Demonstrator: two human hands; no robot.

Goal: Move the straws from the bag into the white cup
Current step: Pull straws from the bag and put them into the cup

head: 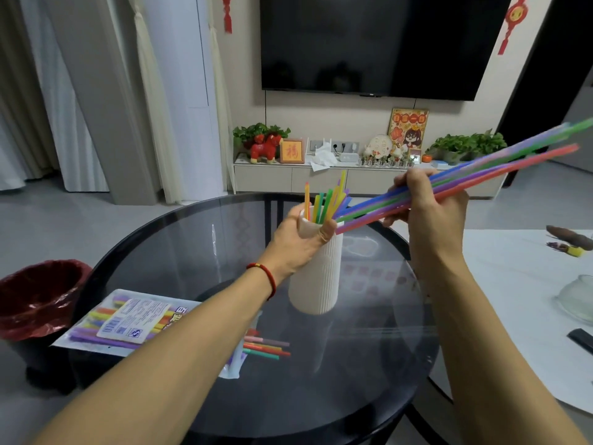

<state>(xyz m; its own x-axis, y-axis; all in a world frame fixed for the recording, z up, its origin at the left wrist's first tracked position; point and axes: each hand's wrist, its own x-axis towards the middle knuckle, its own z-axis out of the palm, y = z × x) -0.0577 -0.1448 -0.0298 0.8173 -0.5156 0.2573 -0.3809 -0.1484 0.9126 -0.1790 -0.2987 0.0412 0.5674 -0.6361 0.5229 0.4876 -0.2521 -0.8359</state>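
A tall ribbed white cup [317, 277] stands on the round glass table [192, 239] with several coloured straws [324, 200] sticking out of its top. My left hand [296, 242] grips the cup near its rim. My right hand [426, 200] holds a bundle of long straws [500, 162], slanted from upper right down to the left, their lower ends at the cup's mouth. The clear straw bag [128, 319] lies flat at the table's left front, with straws still inside and a few poking out of its open end [266, 346].
A bin with a red liner [38, 290] stands on the floor to the left of the table. A white table [519, 284] at the right carries a glass bowl [577, 297] and a dark remote [580, 340]. A TV cabinet lies beyond.
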